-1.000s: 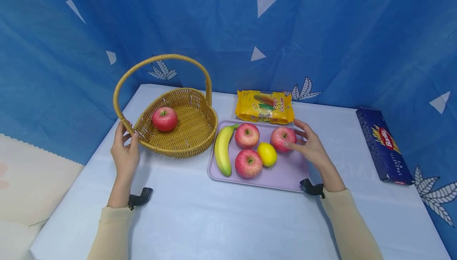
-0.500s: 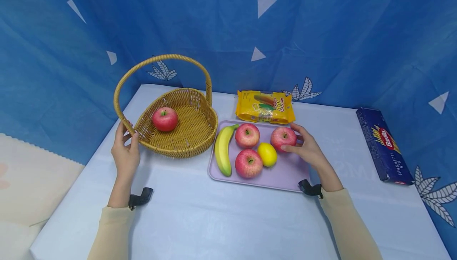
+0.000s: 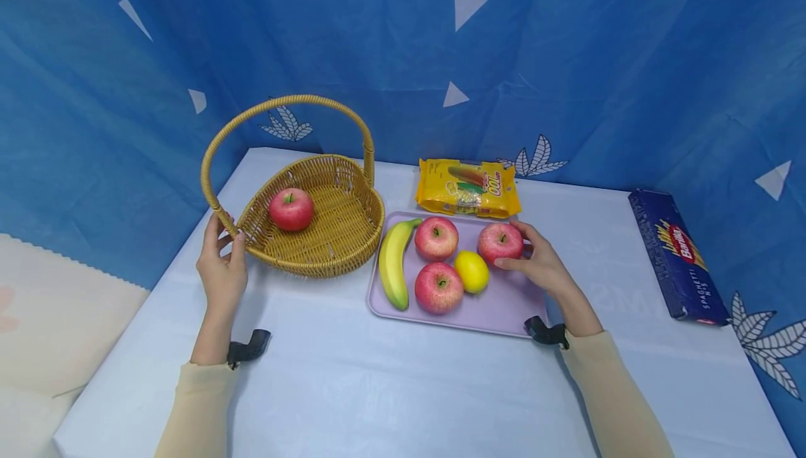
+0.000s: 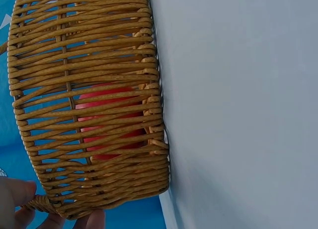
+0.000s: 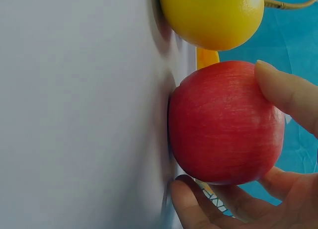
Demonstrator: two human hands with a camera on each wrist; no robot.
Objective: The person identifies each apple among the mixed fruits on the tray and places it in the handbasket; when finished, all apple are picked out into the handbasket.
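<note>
My left hand (image 3: pixel 222 273) grips the wicker basket (image 3: pixel 340 262) where its tall handle meets the left rim. Inside that basket lies one red apple (image 3: pixel 291 209), partly seen through the weave in the left wrist view. At the tray's right side, my right hand (image 3: pixel 546 266) holds another red apple (image 5: pixel 226 124) between thumb and fingers, and the apple still sits on the lilac tray (image 3: pixel 504 315). Also on the tray are a banana (image 3: pixel 394 266), a yellow lemon (image 3: pixel 471 272) and two more apples, one behind (image 3: pixel 436 238) and one in front (image 3: pixel 439 288).
Behind the tray lies a yellow packet (image 3: pixel 467 189). A blue spaghetti box (image 3: pixel 679 255) rests at the table's right side. White cloth covers the table (image 3: pixel 378 388), and a blue curtain (image 3: pixel 403 45) hangs along the back.
My right hand has come in from the right and closed its thumb and fingers around the right-hand apple. The left hand and basket have stayed in place.
</note>
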